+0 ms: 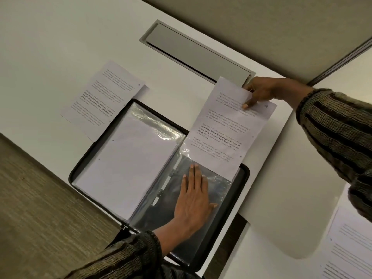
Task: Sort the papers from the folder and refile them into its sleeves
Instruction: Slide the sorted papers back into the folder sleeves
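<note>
An open black folder lies on the white table. Its left side shows a clear sleeve with a white sheet inside. My left hand lies flat, fingers spread, on the empty clear sleeve on the right side. My right hand pinches the top edge of a printed paper marked 9, whose lower end sits at the mouth of that sleeve. Another printed paper lies on the table beyond the folder's left corner.
A grey cable hatch is set into the white table behind the folder. More printed sheets lie at the lower right. The table edge runs along the left, with carpeted floor below it.
</note>
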Demonstrator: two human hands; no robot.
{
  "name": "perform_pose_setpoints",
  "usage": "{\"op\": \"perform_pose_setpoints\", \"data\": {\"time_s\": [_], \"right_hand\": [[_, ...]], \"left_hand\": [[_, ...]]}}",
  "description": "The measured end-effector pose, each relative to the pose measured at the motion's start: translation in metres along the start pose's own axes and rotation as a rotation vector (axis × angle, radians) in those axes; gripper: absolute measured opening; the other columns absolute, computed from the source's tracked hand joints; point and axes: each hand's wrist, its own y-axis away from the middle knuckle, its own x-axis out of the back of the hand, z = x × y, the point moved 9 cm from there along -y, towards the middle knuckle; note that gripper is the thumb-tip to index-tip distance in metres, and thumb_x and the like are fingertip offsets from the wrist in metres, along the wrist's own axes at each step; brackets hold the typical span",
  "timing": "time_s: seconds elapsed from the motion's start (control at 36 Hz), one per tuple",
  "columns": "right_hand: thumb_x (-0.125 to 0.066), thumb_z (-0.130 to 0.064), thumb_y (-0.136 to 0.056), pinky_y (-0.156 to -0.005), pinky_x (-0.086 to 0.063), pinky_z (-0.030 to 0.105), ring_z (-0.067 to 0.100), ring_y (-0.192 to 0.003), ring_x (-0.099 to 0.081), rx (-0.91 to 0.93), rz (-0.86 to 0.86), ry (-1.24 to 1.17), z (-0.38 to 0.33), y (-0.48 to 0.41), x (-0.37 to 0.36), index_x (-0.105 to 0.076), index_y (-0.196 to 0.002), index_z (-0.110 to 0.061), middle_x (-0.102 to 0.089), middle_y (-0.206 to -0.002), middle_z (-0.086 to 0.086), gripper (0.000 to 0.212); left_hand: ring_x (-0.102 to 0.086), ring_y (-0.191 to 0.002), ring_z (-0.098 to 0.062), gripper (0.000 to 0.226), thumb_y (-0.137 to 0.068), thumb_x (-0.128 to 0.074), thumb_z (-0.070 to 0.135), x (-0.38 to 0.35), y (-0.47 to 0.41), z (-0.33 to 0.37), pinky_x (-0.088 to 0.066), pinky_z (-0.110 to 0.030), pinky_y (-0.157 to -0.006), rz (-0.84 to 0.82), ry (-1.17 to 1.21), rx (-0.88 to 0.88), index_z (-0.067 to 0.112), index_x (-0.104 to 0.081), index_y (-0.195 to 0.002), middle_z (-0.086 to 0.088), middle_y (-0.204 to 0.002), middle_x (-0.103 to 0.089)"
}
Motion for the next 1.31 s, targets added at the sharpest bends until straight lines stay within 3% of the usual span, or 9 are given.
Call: {"op": "perform_pose_setpoints", "data": {"time_s": [0.19, 0.33, 0.64, 0.81, 0.92, 1.03, 1.11, 1.19, 1.31], "right_hand": [[-0.091, -0.020, -0.081, -0.099, -0.053, 0.041, 0.023, -0.105, -0.063, -0.004, -0.029, 0.035, 0.004, -0.006, -0.018, -0.076, -0.117, -0.014, -0.070, -0.114, 0.001, 0.039], [-0.093, -0.025, -0.079, -0.097, -0.058, 0.045, 0.027, -0.102, -0.069, -0.034, -0.057, 0.082, 0.006, -0.011, -0.033, -0.079, -0.110, -0.013, -0.075, -0.110, 0.006, 0.036], [-0.098, -0.033, -0.069, -0.090, -0.060, 0.039, 0.020, -0.098, -0.072, -0.026, -0.144, 0.110, -0.015, -0.014, -0.089, -0.079, -0.098, -0.027, -0.077, -0.103, -0.003, 0.035], [-0.098, -0.033, -0.069, -0.093, -0.060, 0.040, 0.017, -0.099, -0.071, -0.038, -0.206, 0.091, -0.029, -0.008, -0.121, -0.080, -0.113, -0.023, -0.077, -0.106, -0.005, 0.049], [-0.097, -0.033, -0.071, -0.086, -0.056, 0.032, 0.019, -0.101, -0.071, -0.047, -0.203, 0.087, -0.035, -0.005, -0.137, -0.078, -0.118, -0.018, -0.077, -0.108, -0.004, 0.053], [-0.089, -0.044, -0.080, -0.088, -0.052, 0.033, 0.023, -0.103, -0.068, -0.058, -0.147, 0.035, -0.038, -0.002, -0.146, -0.076, -0.116, -0.012, -0.075, -0.110, 0.000, 0.050], [-0.073, -0.057, -0.092, -0.087, -0.042, 0.033, 0.021, -0.103, -0.057, -0.059, 0.060, 0.019, -0.043, -0.001, -0.135, -0.069, -0.115, -0.015, -0.060, -0.108, -0.004, 0.048], [-0.069, -0.043, -0.099, -0.083, -0.038, 0.032, 0.021, -0.101, -0.058, -0.036, 0.311, -0.053, -0.046, 0.002, -0.121, -0.069, -0.102, -0.023, -0.061, -0.107, -0.004, 0.021], [-0.078, -0.025, -0.093, -0.081, -0.042, 0.029, 0.022, -0.096, -0.066, -0.031, 0.336, -0.072, -0.052, 0.004, -0.130, -0.076, -0.101, -0.020, -0.066, -0.096, -0.003, 0.010]], "left_hand": [[0.024, -0.160, -0.033, 0.110, -0.099, -0.022, 0.085, 0.007, 0.010, -0.021, 0.000, -0.056, -0.131, 0.107, 0.003, -0.027, 0.004, 0.010, -0.166, -0.018, -0.171, 0.030], [0.028, -0.159, -0.028, 0.117, -0.098, -0.040, 0.082, 0.007, 0.025, -0.058, 0.006, -0.051, -0.132, 0.122, 0.142, 0.038, 0.006, 0.017, -0.165, -0.013, -0.171, 0.033], [0.010, -0.164, -0.031, 0.119, -0.095, -0.053, 0.079, 0.015, 0.056, -0.109, -0.014, -0.054, -0.132, 0.191, 0.194, -0.032, 0.005, 0.006, -0.167, -0.014, -0.176, 0.017], [0.004, -0.164, -0.032, 0.117, -0.095, -0.052, 0.080, 0.016, 0.071, -0.127, -0.011, -0.047, -0.128, 0.183, 0.110, -0.075, 0.003, -0.003, -0.168, -0.015, -0.177, 0.010], [0.003, -0.164, -0.032, 0.116, -0.095, -0.049, 0.081, 0.014, 0.078, -0.135, -0.011, -0.049, -0.128, 0.148, 0.034, -0.139, 0.003, -0.006, -0.168, -0.016, -0.177, 0.007], [0.004, -0.164, -0.032, 0.114, -0.096, -0.045, 0.083, 0.017, 0.079, -0.140, -0.010, -0.050, -0.128, 0.111, -0.004, -0.188, 0.004, -0.004, -0.168, -0.016, -0.177, 0.008], [0.005, -0.164, -0.032, 0.113, -0.097, -0.043, 0.083, 0.020, 0.080, -0.142, -0.010, -0.049, -0.128, 0.099, -0.002, -0.217, 0.004, -0.004, -0.168, -0.016, -0.177, 0.009], [0.007, -0.164, -0.031, 0.112, -0.097, -0.040, 0.084, 0.020, 0.080, -0.145, -0.007, -0.047, -0.129, 0.076, -0.015, -0.237, 0.005, -0.003, -0.168, -0.015, -0.177, 0.010], [0.020, -0.162, -0.023, 0.104, -0.100, -0.030, 0.083, 0.022, 0.078, -0.149, 0.006, -0.039, -0.129, 0.035, -0.026, -0.236, 0.014, 0.008, -0.168, -0.005, -0.175, 0.024]]}}
